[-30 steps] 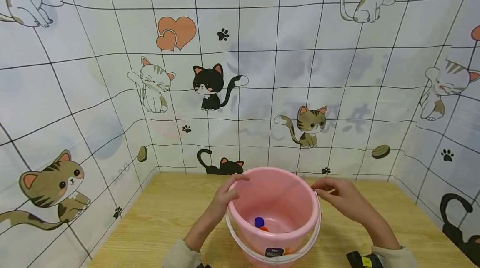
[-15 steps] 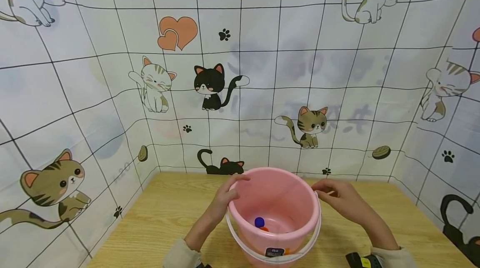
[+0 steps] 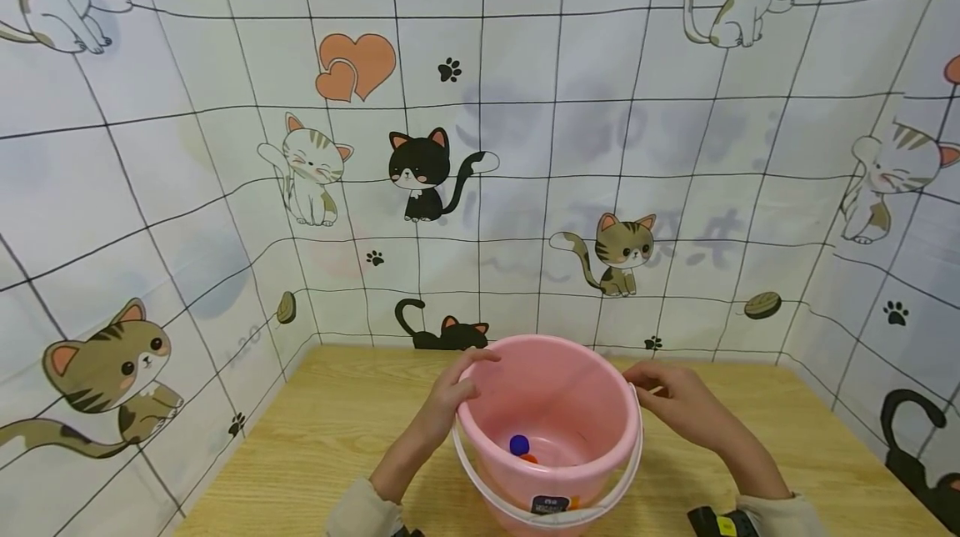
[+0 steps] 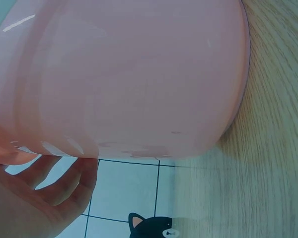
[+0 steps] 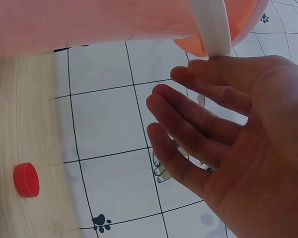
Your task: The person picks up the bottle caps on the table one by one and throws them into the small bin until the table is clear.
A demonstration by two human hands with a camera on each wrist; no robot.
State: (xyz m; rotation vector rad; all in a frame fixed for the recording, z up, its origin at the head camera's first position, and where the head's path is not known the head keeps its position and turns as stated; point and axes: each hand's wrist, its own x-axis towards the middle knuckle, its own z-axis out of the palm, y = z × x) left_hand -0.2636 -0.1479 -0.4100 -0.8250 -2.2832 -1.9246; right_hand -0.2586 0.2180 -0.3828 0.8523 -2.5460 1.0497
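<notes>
A pink bucket stands in front of me on the table, its mouth tipped into my view. Inside lie a blue ball and a partly hidden orange-red piece. My left hand grips the left rim, thumb on the near side and fingers over the edge. The white handle hangs down across the bucket's front. At the right rim, thumb and forefinger of my right hand pinch the handle's end; the other fingers curve loosely below them in the right wrist view.
A red cap lies on the wooden table beyond the bucket in the right wrist view. Grid-patterned wall covering with cartoon cats encloses the table at the back and on both sides.
The right forearm has shifted very slightly to the left. The bucket, the things in it and the left hand look the same.
</notes>
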